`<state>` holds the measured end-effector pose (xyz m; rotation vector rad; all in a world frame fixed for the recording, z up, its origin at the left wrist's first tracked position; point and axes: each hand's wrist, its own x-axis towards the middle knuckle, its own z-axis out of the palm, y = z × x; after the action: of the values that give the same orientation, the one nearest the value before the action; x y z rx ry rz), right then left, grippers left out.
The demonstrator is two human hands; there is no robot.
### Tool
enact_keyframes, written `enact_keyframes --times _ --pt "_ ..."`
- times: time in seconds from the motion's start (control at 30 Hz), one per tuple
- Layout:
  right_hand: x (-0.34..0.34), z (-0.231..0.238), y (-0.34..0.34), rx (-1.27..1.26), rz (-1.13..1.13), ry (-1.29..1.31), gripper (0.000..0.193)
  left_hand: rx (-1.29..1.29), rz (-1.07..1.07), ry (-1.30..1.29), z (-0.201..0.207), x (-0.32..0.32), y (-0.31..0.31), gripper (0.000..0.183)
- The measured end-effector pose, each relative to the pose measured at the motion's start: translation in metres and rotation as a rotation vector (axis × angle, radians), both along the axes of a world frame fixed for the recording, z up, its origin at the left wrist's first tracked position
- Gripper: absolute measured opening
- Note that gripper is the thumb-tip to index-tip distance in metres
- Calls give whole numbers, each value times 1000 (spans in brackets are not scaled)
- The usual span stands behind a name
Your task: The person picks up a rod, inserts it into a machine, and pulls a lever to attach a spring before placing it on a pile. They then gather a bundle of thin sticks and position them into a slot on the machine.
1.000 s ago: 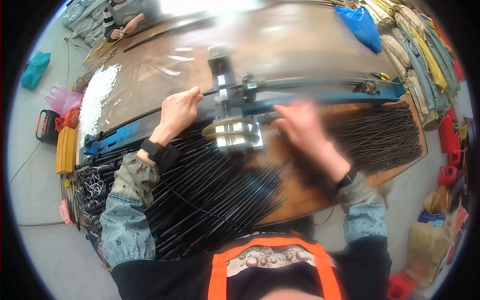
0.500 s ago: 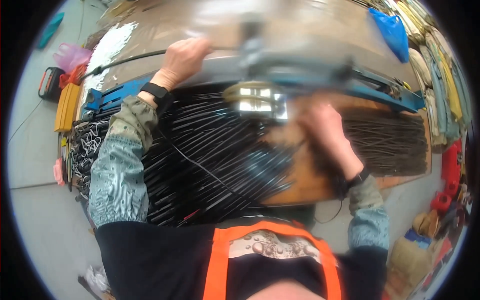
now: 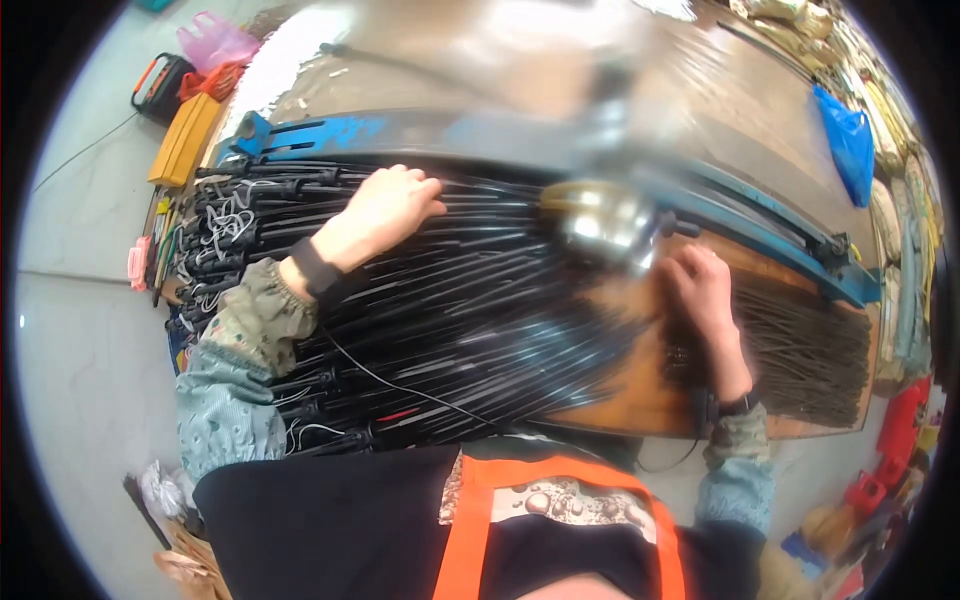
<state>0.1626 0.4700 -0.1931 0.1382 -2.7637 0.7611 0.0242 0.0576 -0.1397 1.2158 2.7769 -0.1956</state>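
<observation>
Black rods (image 3: 470,295) (some glossy) beneath left hand (image 3: 392,208)

Glossy black rods (image 3: 470,335), shiny metal fixture (image 3: 608,228), wooden tabletop (image 3: 608,407), matt cloth sleeves (image 3: 228,405)

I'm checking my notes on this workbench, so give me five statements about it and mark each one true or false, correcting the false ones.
1. The left hand is over the black rods. True.
2. The blue plastic bag lies at the left of the picture. False: it lies at the right.
3. The yellow box is to the left of the blue metal frame. True.
4. The brown rods lie to the left of the right hand. False: they lie to its right.
5. The person's forearms are bare, without any sleeves. False: both wear patterned sleeves.
</observation>
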Motion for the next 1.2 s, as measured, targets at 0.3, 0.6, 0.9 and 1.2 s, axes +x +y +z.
enact_keyframes --times 0.3,0.6,0.9,1.2 --pt "13 26 -7 -261 -39 -226 15 588 -82 130 -11 9 -19 12" --pt "26 36 6 -234 6 -333 20 347 -268 107 14 53 47 12" --pt "70 19 10 -262 219 113 20 458 -418 -63 23 109 173 18" --pt "107 19 0 -658 -32 264 19 493 -454 -100 36 129 203 20"
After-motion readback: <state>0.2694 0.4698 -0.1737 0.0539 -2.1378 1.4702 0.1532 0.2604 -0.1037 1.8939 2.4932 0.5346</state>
